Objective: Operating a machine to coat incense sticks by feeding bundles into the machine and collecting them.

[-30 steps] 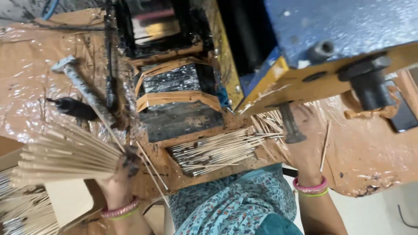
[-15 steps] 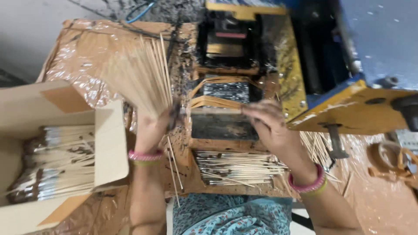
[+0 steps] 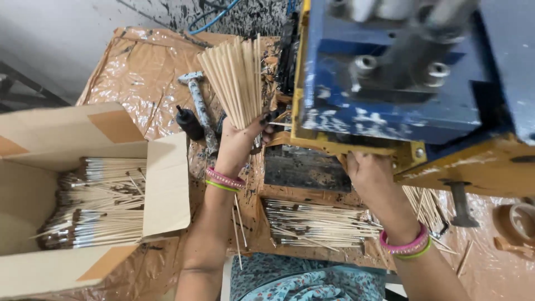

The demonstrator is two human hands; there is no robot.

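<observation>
- My left hand (image 3: 239, 146) is still gripping the fanned bamboo sticks (image 3: 234, 78), now raised upright beside the blue machine (image 3: 390, 72).
- My right hand (image 3: 370, 175) is now reaching under the machine; its grip is hidden, perhaps closed.

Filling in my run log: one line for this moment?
left hand: holds sticks | right hand: under machine | box: open

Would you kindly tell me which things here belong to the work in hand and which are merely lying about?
In use:
- left hand holding a fanned bundle of sticks
- right hand at the blue and yellow machine
- tray of coated sticks
- cardboard box of finished sticks

Lying about:
- hammer
- small black bottle
- tape roll
</observation>
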